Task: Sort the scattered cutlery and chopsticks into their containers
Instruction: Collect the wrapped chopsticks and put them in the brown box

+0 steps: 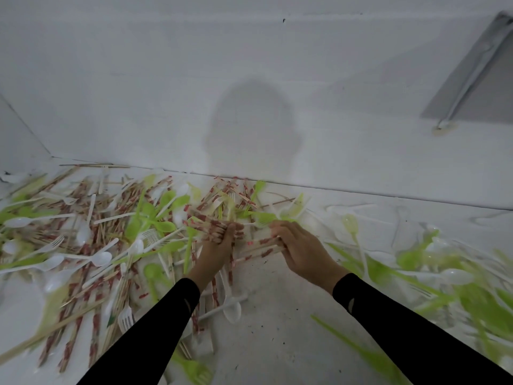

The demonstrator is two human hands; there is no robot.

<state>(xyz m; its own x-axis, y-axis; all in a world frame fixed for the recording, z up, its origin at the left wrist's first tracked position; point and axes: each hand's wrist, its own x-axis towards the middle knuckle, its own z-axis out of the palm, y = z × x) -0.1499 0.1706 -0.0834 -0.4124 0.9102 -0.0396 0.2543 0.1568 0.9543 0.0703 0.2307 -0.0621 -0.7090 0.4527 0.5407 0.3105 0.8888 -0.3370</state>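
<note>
Head view: your left hand [218,252] and right hand [301,251] both curl their fingers around one bundle of red-printed wrapped chopsticks [251,240], at the middle of the white surface [277,315]. The bundle sits at the right edge of a scattered pile [97,218] of white spoons, green forks and more chopsticks. To the right lies blurred green and white cutlery [410,259]; you cannot tell whether a container holds it.
</note>
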